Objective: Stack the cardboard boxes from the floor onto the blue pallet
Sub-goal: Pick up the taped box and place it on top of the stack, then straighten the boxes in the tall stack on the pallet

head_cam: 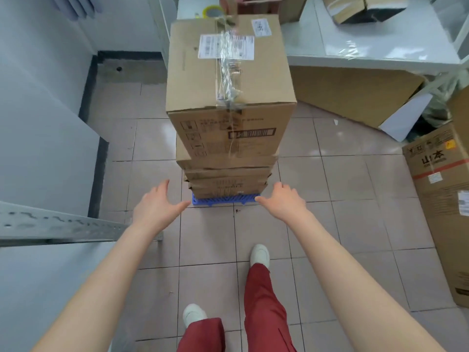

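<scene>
Tape roll [212,10] behind stack; grey table [380,57] right; metal rail [63,224] left.

The cardboard boxes [229,118] are plain brown, and the top one carries a white label [225,47] with black print. The pallet [223,199] under them is bright blue. The floor [330,219] has pale pinkish tiles with dark joints. The trousers [264,308] are dark red, the shoes [259,255] white.

This looks like a stockroom or packing room: taped cardboard boxes [229,97] with shipping labels rise beyond the fingertips [261,199], a tape roll [212,10] sits on a white table [368,59], a metal shelf rail [63,224] runs left, floor tiled.
</scene>
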